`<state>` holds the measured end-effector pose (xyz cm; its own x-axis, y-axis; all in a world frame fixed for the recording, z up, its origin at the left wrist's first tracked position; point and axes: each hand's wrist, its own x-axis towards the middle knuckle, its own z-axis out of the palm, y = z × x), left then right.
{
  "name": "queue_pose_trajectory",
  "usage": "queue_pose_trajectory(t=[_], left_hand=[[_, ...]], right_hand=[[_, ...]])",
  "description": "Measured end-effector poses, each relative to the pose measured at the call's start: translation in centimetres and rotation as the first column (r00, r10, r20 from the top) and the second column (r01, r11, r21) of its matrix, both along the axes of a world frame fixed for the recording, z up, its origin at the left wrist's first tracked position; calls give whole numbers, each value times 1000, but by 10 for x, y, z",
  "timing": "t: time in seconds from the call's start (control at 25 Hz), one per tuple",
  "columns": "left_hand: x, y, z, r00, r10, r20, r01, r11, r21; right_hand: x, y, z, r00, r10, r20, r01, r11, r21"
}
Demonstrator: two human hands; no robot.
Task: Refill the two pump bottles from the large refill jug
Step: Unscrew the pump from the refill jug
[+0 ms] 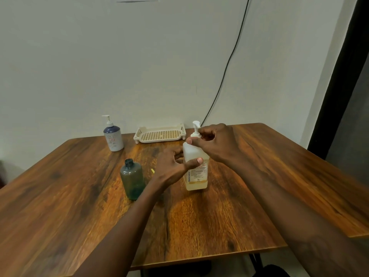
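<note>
Head view: BIOCHEK-labelled pump bottle (197, 176)

Left hand (171, 164) covers the left flank of the white bottle (196, 176); its fingertips are lost behind the bottle. Right hand (214, 142) hides the pump collar. Label print beyond "BIOCHEK" is too small to read. Yellow sliver (153, 170) beside the left wrist: unidentifiable. Counter (259, 176): near left corner outside the picture. Both forearms are blurred.

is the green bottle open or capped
Open: the green bottle stands upright with a bare threaded neck, no pump or cap on it.
</note>
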<state>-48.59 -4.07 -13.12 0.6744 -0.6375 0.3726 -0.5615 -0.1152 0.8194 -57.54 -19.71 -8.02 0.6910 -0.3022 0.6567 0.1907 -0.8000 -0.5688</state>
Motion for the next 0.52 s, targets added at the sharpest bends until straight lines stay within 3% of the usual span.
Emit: queue_pose_trajectory(t=[0.24,0.4,0.52], left_hand=[[8,6,-6,1000,6,-7,-6,1000,13],[11,5,-13,1000,20,0,-20,1000,21],[13,4,-17,1000,25,5,-25,999,25]], right_hand=[[6,-4,-5,969,203,-140,-202,979,22],[10,3,-14,1000,8,25,-7,997,-72],[17,5,-19,996,-80,37,82,995,-51]])
